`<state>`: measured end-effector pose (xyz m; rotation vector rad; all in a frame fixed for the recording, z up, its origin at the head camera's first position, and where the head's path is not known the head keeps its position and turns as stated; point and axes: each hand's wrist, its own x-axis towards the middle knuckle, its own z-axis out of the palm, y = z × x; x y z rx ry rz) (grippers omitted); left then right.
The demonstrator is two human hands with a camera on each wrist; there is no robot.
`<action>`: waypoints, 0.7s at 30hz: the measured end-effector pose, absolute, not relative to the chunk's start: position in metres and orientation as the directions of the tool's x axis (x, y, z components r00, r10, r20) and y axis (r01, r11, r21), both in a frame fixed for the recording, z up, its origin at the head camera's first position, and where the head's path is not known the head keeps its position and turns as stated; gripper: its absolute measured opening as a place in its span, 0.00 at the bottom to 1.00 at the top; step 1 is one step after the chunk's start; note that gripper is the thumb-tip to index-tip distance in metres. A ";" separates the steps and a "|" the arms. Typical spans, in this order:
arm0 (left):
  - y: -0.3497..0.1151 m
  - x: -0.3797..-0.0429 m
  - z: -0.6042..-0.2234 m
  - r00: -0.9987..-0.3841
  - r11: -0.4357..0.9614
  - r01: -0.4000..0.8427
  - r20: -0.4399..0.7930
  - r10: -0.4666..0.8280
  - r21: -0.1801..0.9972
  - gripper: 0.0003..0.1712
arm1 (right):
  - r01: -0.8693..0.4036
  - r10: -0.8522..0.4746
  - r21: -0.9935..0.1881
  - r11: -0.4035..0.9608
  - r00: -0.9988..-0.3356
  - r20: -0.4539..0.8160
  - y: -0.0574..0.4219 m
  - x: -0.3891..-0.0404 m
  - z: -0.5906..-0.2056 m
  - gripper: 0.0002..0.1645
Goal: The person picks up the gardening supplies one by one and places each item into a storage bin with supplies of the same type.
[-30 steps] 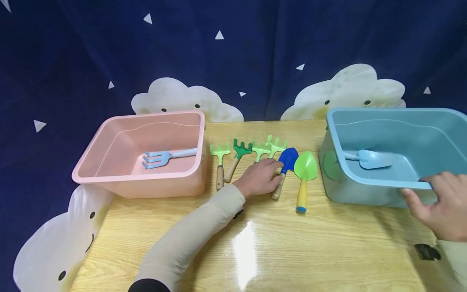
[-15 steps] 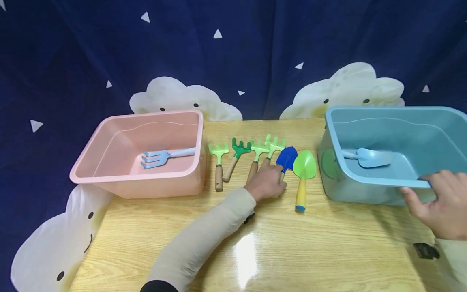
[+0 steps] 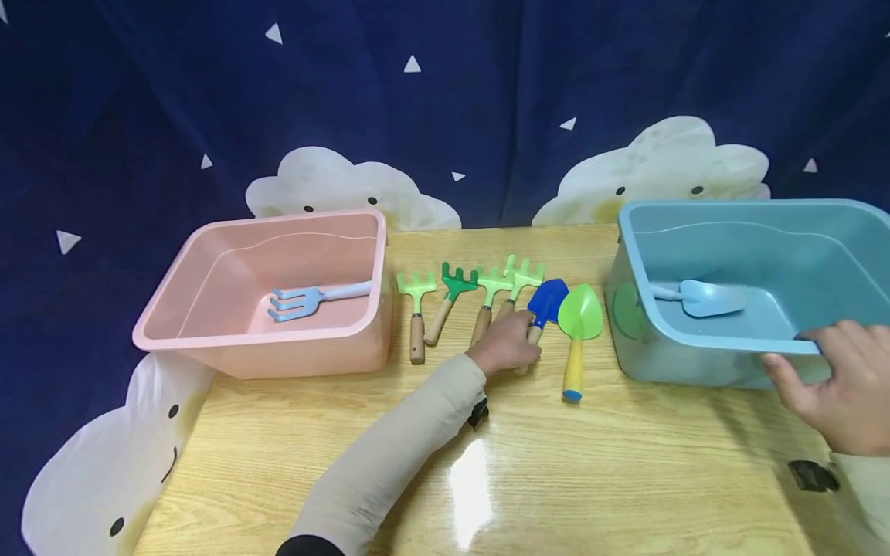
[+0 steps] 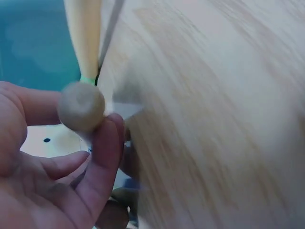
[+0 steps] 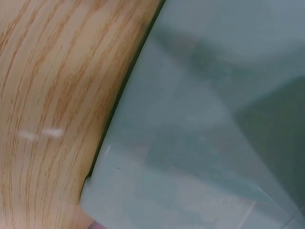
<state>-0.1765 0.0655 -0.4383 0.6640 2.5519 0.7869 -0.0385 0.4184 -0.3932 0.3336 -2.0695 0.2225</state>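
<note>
My left hand [image 3: 506,344] pinches the wooden handle of a blue toy shovel [image 3: 548,300] on the table. Close up in the left wrist view, the round handle end [image 4: 82,106] sits between thumb and fingers. A green shovel with a yellow handle [image 3: 575,363] lies just right of it. To the left lie a dark green rake [image 3: 459,282] and several light green rakes, one of them a light green rake [image 3: 417,287] at the far left of the row. My right hand [image 3: 850,386] grips the front rim of the blue bin [image 3: 723,345]; its outer wall fills much of the right wrist view.
A pink bin [image 3: 257,351] stands on the left with a light blue fork [image 3: 297,303] inside. Inside the blue bin rests a light blue scoop [image 3: 711,299]. Behind the wooden table [image 3: 591,479] hangs a dark blue curtain [image 3: 487,100] with clouds.
My left hand has moved slightly right and down, from beside the blue shovel onto its handle. My right hand stays on the bin's rim.
</note>
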 end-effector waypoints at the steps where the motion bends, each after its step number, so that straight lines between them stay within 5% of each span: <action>1: 0.065 -0.177 -0.438 -0.809 0.721 0.297 -0.237 0.539 0.626 0.26 | -0.324 -0.146 -0.019 0.946 -0.477 0.866 0.419 -0.038 -0.393 0.55; 5: 0.062 -0.178 -0.437 -0.779 0.669 0.181 -0.310 0.545 0.721 0.37 | -0.325 -0.159 -0.011 0.946 -0.493 0.855 0.422 -0.039 -0.394 0.55; 11: 0.059 -0.182 -0.437 -0.715 0.545 -0.019 -0.392 0.578 0.838 0.40 | -0.297 -0.184 0.019 0.955 -0.538 0.823 0.425 -0.038 -0.392 0.56; 21: 0.059 -0.180 -0.439 -0.668 0.508 -0.212 -0.503 0.548 0.835 0.39 | -0.312 -0.182 0.006 0.950 -0.541 0.821 0.425 -0.037 -0.393 0.56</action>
